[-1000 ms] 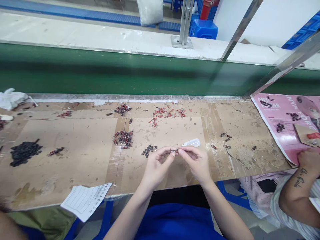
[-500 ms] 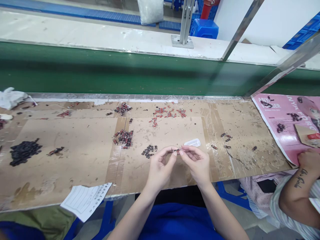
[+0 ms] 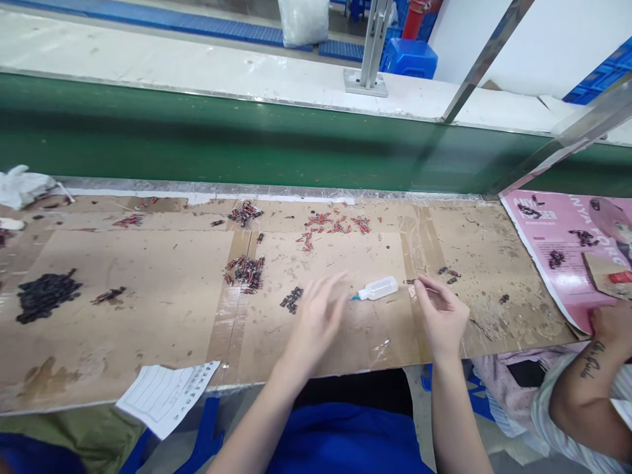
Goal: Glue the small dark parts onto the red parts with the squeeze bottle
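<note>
My left hand (image 3: 318, 316) is blurred, its fingers apart, just right of a small group of black pieces (image 3: 291, 299). A clear bottle (image 3: 381, 288) with a blue-green tip lies between my hands. On the right, the fingertips of my right hand (image 3: 442, 313) pinch a small dark piece (image 3: 409, 282) over the tape strip. Red pieces (image 3: 338, 226) are scattered farther back. Dark-and-red pieces (image 3: 247, 271) form a pile left of centre.
A large black heap (image 3: 47, 296) lies far left. Written paper (image 3: 168, 398) hangs over the cardboard's front edge (image 3: 257, 380). At right are a pink poster (image 3: 548, 230) and another person's tattooed forearm (image 3: 587, 388). A green panel (image 3: 222, 145) runs along the back.
My hands have separated. The right moved rightward with a small piece, and the left moved slightly left and opened. The bottle between them now shows fully.
</note>
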`<state>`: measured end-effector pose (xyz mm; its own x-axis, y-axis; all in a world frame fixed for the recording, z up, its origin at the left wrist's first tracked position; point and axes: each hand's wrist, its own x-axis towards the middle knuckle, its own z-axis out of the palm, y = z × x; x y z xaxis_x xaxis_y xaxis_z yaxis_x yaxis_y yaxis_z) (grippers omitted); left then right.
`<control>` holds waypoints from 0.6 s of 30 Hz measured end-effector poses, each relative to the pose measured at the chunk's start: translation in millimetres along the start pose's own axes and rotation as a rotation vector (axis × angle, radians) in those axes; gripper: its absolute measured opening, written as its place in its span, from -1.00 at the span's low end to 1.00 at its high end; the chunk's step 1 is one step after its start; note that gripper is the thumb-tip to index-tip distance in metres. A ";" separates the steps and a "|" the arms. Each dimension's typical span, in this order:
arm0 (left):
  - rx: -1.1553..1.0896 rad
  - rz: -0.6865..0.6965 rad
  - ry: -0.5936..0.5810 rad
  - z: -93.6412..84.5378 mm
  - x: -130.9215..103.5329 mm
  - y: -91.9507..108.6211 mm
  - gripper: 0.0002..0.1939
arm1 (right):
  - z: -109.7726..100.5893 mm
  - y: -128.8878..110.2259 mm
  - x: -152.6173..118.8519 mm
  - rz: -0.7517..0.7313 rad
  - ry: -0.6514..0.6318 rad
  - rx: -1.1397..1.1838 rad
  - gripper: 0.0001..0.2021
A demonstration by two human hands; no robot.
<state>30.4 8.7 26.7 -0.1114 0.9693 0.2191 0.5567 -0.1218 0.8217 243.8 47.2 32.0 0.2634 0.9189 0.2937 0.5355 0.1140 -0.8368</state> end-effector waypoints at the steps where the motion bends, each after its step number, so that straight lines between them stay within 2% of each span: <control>1: 0.111 -0.027 0.034 -7.3 -0.5 -6.7 -0.73 | -4.1 5.2 5.2 -0.089 0.016 -0.124 -0.72; 3: 0.344 -0.117 0.068 -17.7 -3.1 -17.8 -0.80 | -7.3 14.0 13.1 -0.285 -0.085 -0.319 -0.63; 5: 0.500 -0.181 0.087 -21.4 -7.0 -24.2 -0.83 | -3.8 20.6 18.0 -0.425 -0.321 -0.418 -0.53; 7: 0.566 -0.208 0.108 -19.6 -10.9 -26.9 -0.85 | 3.3 24.9 21.0 -0.468 -0.538 -0.452 -0.55; 9: 0.576 -0.210 0.124 -15.4 -13.3 -28.9 -0.87 | 9.9 26.6 23.0 -0.439 -0.633 -0.436 -0.66; 11: 0.553 -0.191 0.120 -10.9 -13.4 -31.8 -0.87 | 13.4 25.2 23.4 -0.374 -0.651 -0.339 -0.72; 13: 0.496 -0.152 0.097 -6.6 -11.7 -35.9 -0.85 | 15.0 20.5 20.5 -0.240 -0.637 -0.172 -0.70; 18: 0.315 -0.079 0.021 5.5 -6.5 -43.4 -0.85 | 30.4 1.7 -1.6 0.232 -0.376 0.402 -0.63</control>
<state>11.5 8.9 -13.3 -0.1791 0.9682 0.1748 0.7729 0.0285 0.6339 219.9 57.4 16.1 -0.0047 0.9992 -0.0399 0.1329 -0.0390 -0.9904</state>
